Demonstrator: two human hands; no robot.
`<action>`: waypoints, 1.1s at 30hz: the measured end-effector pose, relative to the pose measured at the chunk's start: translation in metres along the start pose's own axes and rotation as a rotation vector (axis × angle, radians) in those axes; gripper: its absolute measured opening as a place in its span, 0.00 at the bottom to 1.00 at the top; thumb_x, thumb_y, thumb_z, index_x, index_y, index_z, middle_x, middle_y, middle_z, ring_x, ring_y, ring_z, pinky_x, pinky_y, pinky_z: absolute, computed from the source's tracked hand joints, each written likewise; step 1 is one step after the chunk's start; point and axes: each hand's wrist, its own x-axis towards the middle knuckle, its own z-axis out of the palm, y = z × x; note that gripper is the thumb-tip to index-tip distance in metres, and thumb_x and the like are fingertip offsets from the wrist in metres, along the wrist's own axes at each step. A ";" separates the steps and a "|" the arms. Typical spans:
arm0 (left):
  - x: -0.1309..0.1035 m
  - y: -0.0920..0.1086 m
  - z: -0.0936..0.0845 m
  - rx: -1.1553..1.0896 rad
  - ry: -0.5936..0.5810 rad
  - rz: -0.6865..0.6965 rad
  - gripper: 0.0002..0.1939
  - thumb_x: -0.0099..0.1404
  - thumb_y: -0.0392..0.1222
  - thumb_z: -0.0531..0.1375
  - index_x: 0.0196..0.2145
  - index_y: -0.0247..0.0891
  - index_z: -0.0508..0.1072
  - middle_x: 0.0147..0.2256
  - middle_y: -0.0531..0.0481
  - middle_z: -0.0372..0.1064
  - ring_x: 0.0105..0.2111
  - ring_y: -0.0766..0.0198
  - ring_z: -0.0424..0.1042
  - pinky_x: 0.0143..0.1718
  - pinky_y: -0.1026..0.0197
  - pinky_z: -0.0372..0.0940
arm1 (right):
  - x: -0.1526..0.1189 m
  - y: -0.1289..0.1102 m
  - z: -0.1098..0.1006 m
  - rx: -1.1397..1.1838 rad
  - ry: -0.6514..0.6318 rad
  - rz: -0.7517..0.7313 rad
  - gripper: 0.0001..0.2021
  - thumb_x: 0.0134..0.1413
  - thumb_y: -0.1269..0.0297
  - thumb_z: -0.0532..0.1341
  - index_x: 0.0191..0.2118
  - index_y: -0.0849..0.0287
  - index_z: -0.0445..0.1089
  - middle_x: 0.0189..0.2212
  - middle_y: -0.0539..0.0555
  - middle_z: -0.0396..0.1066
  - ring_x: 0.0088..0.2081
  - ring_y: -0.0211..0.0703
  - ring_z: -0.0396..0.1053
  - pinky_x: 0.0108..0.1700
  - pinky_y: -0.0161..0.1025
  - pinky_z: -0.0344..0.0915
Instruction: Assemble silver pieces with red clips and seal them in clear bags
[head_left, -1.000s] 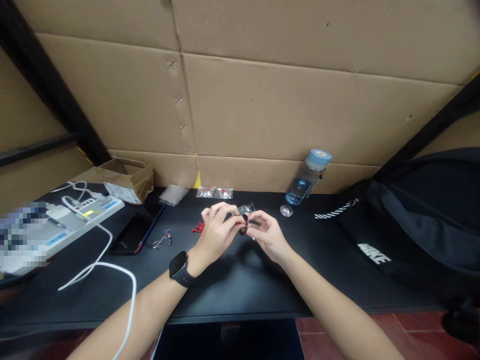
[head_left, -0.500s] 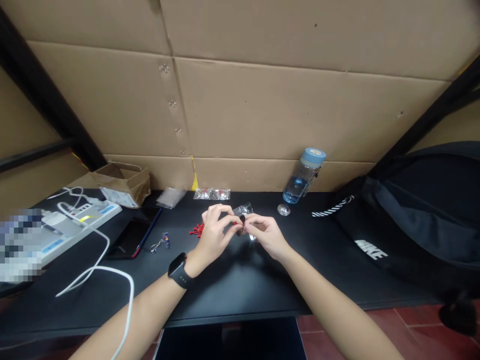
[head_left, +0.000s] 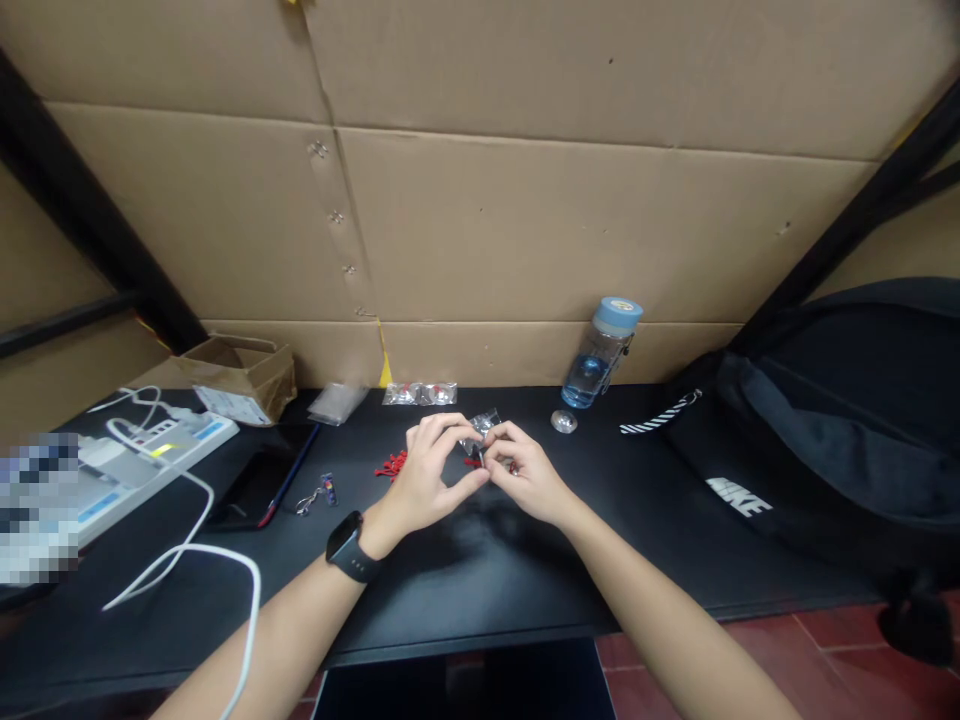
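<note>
My left hand (head_left: 435,465), with a black watch on its wrist, is closed in a pinch at the middle of the desk. Its thumb and index finger meet the fingertips of my right hand (head_left: 531,474). Between the fingertips is a small dark disc (head_left: 480,455), seen nearly edge-on and partly covered. Some red shows just beside it, too small to name. A crinkled clear plastic packet (head_left: 480,425) lies right behind the fingers. Several red cords (head_left: 390,466) lie in a small pile, partly hidden by my left hand.
Behind my hands lie small clear packets (head_left: 420,394) and a stack of clear bags (head_left: 337,403). A water bottle (head_left: 602,355) and a clear round dome (head_left: 564,421) stand rightward, near a black backpack (head_left: 840,430). Leftward are a keychain (head_left: 328,489), tablet (head_left: 266,480), power strip (head_left: 195,440) and cardboard box (head_left: 244,370).
The dark disc has turned and is more covered by my fingers. My right fingers have curled in more, and my left thumb and index finger have spread a little. The view has shifted slightly.
</note>
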 end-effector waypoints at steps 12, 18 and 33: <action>0.001 -0.007 -0.001 0.060 -0.161 0.050 0.07 0.64 0.45 0.67 0.41 0.47 0.79 0.55 0.47 0.68 0.58 0.48 0.59 0.54 0.46 0.52 | -0.001 -0.003 -0.006 -0.054 -0.021 0.021 0.08 0.58 0.69 0.63 0.28 0.58 0.74 0.40 0.53 0.61 0.42 0.42 0.65 0.44 0.39 0.65; -0.001 -0.007 0.010 0.008 -0.179 0.032 0.03 0.65 0.44 0.67 0.38 0.48 0.81 0.52 0.50 0.71 0.56 0.50 0.60 0.53 0.47 0.54 | -0.001 0.002 -0.009 -0.090 -0.059 0.021 0.07 0.59 0.69 0.63 0.28 0.57 0.73 0.41 0.53 0.62 0.44 0.43 0.66 0.43 0.38 0.66; -0.006 -0.013 0.015 0.116 -0.281 0.032 0.04 0.66 0.43 0.66 0.33 0.43 0.80 0.48 0.47 0.71 0.53 0.51 0.61 0.49 0.49 0.56 | -0.005 0.021 -0.042 -0.576 -0.271 0.081 0.10 0.54 0.68 0.67 0.43 0.55 0.77 0.41 0.55 0.73 0.44 0.46 0.71 0.45 0.38 0.66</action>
